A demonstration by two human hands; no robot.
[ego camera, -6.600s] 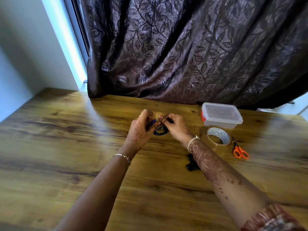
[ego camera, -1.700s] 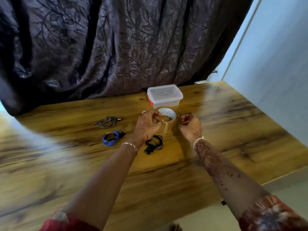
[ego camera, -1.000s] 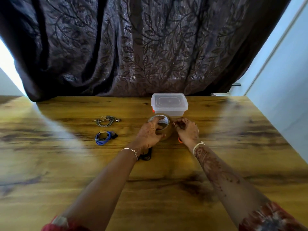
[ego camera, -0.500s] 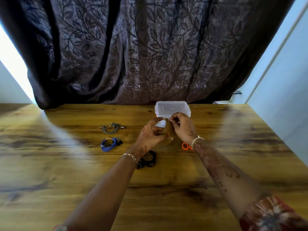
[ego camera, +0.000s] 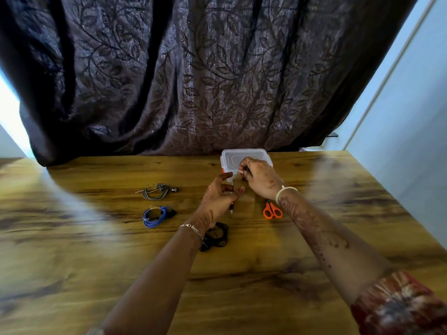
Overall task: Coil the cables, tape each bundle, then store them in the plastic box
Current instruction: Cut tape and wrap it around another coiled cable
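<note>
My left hand [ego camera: 219, 198] holds the brown tape roll [ego camera: 231, 209], which is mostly hidden behind the palm. My right hand [ego camera: 258, 177] pinches the tape's free end just above it, in front of the plastic box [ego camera: 244, 155]. A translucent strip of tape [ego camera: 238, 183] stretches between the two hands. A loose black cable [ego camera: 217, 236] lies under my left wrist. To the left lie a blue cable bundle [ego camera: 156, 215] and, farther back, a grey cable bundle [ego camera: 157, 191]. The box is closed with its clear lid.
Orange-handled scissors [ego camera: 272, 210] lie on the wooden table [ego camera: 242, 274] just right of my hands. A dark leaf-patterned curtain [ego camera: 193, 81] hangs behind the table's far edge. The table's right edge runs along a pale wall.
My right hand has drawn the tape end up and away from the roll, leaving a longer strip. My left hand has lowered with the roll. The scissors now show fully.
</note>
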